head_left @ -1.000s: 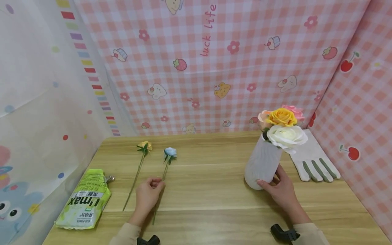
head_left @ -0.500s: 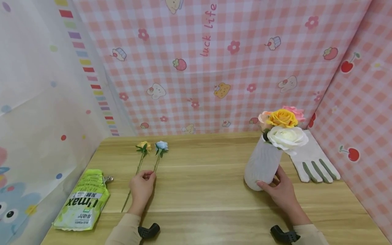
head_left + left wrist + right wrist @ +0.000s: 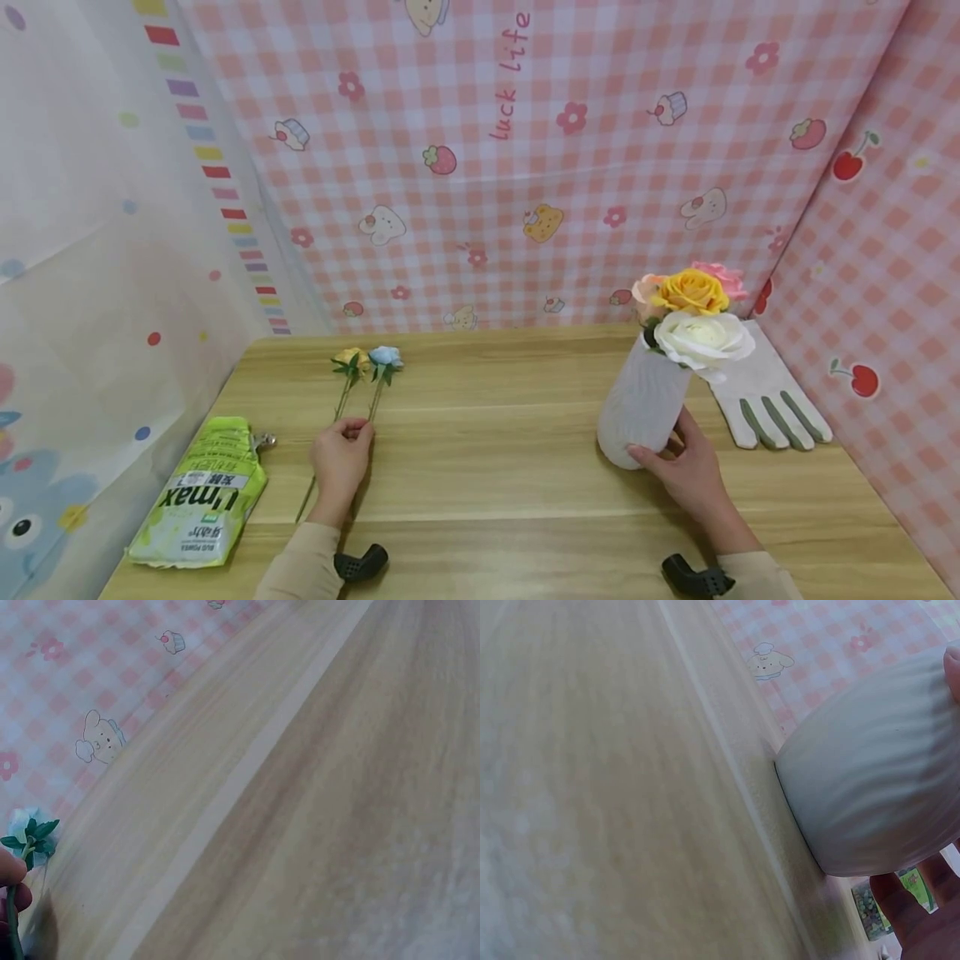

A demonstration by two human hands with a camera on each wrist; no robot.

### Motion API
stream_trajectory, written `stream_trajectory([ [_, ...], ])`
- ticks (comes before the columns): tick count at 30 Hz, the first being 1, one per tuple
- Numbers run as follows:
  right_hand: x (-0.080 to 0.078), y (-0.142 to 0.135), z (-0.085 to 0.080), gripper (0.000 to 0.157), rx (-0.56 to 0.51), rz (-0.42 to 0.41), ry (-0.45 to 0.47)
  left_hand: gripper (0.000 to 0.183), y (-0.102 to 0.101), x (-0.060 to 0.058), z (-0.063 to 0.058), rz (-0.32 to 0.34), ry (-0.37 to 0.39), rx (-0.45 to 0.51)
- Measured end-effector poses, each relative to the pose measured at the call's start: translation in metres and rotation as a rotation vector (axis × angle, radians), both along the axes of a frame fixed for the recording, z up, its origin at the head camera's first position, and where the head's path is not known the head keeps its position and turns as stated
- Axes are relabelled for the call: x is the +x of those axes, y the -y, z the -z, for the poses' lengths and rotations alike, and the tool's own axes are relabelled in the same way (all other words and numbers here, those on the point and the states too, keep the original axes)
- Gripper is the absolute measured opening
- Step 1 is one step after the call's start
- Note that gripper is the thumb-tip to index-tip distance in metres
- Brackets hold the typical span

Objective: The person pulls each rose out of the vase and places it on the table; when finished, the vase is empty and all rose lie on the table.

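Note:
My left hand (image 3: 341,462) pinches the stem of a blue artificial rose (image 3: 386,358) between thumb and fingers. Its bloom and green leaves point away from me, near the table's back edge. In the left wrist view the pale blue rose (image 3: 31,836) stands past the fingertips. Just left of it lies a yellow artificial flower (image 3: 350,363), its stem partly behind the hand. At the right, my right hand (image 3: 686,475) grips the lower part of a white ribbed vase (image 3: 645,404). The vase holds a white rose (image 3: 701,337), a yellow rose (image 3: 693,290), and pink and peach ones.
A green-and-white bag (image 3: 206,500) marked "Umax" lies at the table's left, with a metal clip (image 3: 266,440) beside it. White gloves with grey-green fingers (image 3: 772,392) lie behind the vase at right. Pink checked cloth (image 3: 480,175) hangs along the back.
My left hand has moved left with the blue rose, whose bloom has shifted left and slightly back, close beside the yellow flower. My right hand and the vase stay in place.

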State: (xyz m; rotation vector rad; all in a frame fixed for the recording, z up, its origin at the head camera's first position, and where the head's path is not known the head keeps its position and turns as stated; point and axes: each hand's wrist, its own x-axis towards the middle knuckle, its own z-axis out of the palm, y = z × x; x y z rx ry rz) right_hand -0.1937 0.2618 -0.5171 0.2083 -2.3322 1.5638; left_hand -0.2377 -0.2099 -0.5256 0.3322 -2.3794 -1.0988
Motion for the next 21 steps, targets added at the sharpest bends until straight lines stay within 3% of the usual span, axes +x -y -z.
stream_trajectory([
  [13, 0.001, 0.001, -0.002, 0.077, 0.002, -0.003, 0.007, 0.008, 0.000, 0.005, -0.009, 0.003, 0.026, 0.004],
  [21, 0.002, 0.001, -0.003, 0.078, 0.005, -0.002, 0.010, 0.011, -0.005, 0.010, -0.036, -0.002, -0.068, 0.028],
])
